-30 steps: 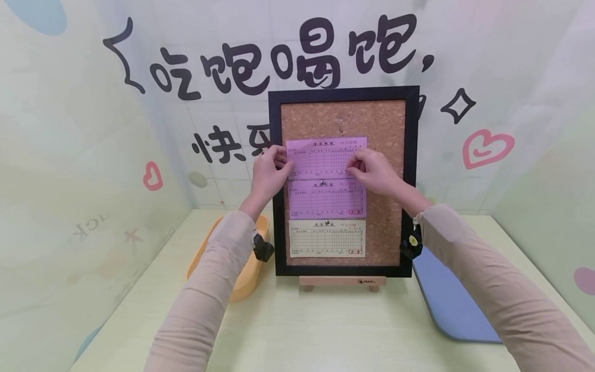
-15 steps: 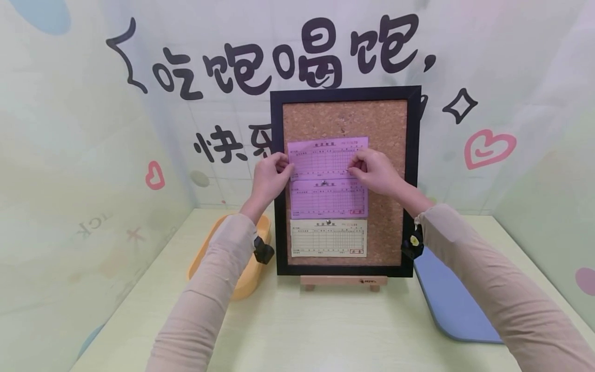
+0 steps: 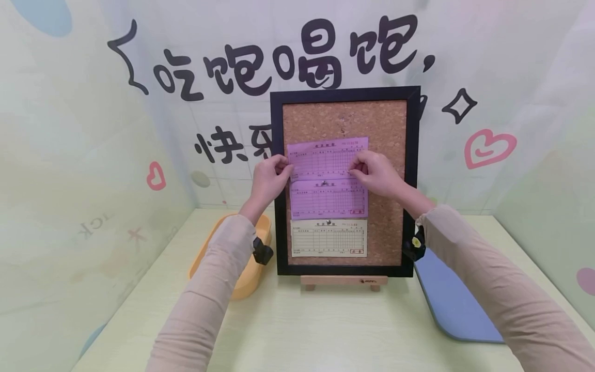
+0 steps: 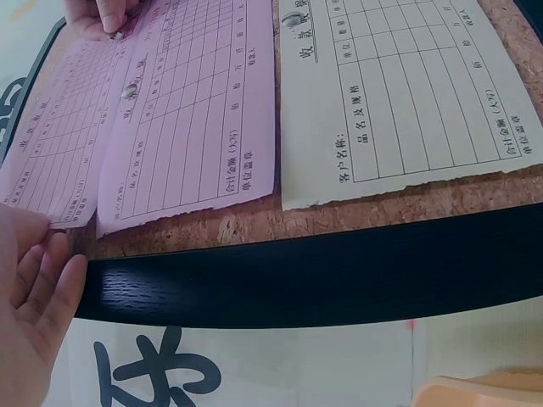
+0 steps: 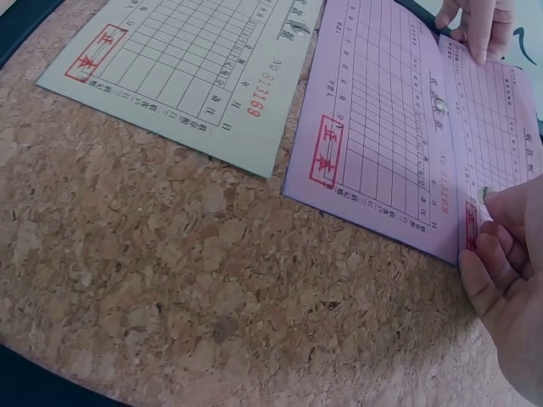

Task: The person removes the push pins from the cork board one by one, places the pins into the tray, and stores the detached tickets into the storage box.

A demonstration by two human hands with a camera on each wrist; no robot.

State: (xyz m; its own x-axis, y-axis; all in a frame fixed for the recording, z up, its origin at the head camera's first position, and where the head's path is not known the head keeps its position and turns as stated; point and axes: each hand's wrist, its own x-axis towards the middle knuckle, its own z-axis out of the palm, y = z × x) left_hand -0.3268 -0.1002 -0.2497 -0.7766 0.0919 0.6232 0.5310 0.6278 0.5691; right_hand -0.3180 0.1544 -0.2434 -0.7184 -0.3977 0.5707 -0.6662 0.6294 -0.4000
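A framed cork board (image 3: 344, 116) bears three printed receipt slips. In the head view my left hand (image 3: 269, 178) pinches the left edge of the upper purple slip (image 3: 316, 160). At that slip's right side is my right hand (image 3: 376, 173), a small silver pushpin (image 5: 485, 193) between its thumb and finger. Fingers of this hand also touch the slip's edge in the right wrist view. Just below is a second purple slip (image 3: 325, 201), fixed near its top by a silver pushpin (image 4: 129, 91). Lowest is a pale yellow slip (image 3: 327, 240), likewise pinned at its top.
The board stands on a small wooden easel (image 3: 344, 280) on a pale table (image 3: 334, 330). An orange tray (image 3: 248, 281) lies behind the left forearm. A blue board (image 3: 457, 302) lies at the right, partly under the right arm. A printed wall sheet (image 3: 223, 113) hangs behind.
My left hand has come down slightly, and the upper slip's left side sits a little lower. The right hand keeps its place on the slip.
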